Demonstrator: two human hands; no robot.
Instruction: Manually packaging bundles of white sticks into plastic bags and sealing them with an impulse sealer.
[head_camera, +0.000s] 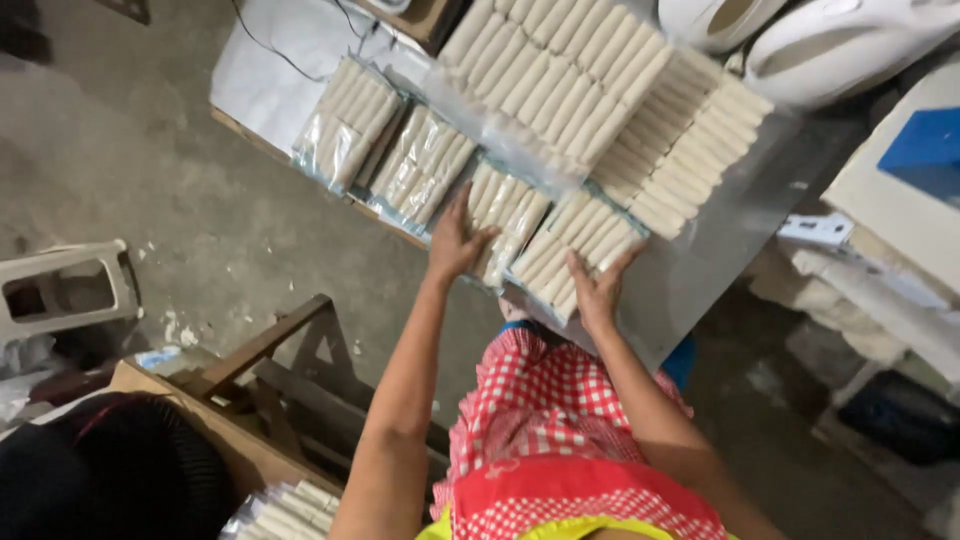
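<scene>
Four clear plastic packs of pale, finger-shaped rolls lie in a row along the near edge of a shiny metal table (700, 270). The person's left hand (455, 240) rests flat, fingers spread, on the third pack (505, 215), and the right hand (598, 285) lies flat on the fourth pack (580, 245) just beside it; neither hand is clamped around anything, both press down on the packs with open palms. The first pack (340, 120) and the second pack (425, 165) sit untouched to the left, already filled. Behind the row lie a large bagged batch of rolls (555, 65) and a bare stack of rolls (685, 140), not yet divided into small packs, so by my judgement much of the packing remains. More filled packs (285, 510) show at the bottom edge, near a wooden frame (265, 345). A grey plastic stool (65, 290) stands on the concrete floor (130, 150). The person wears a red checked apron (560, 420).
</scene>
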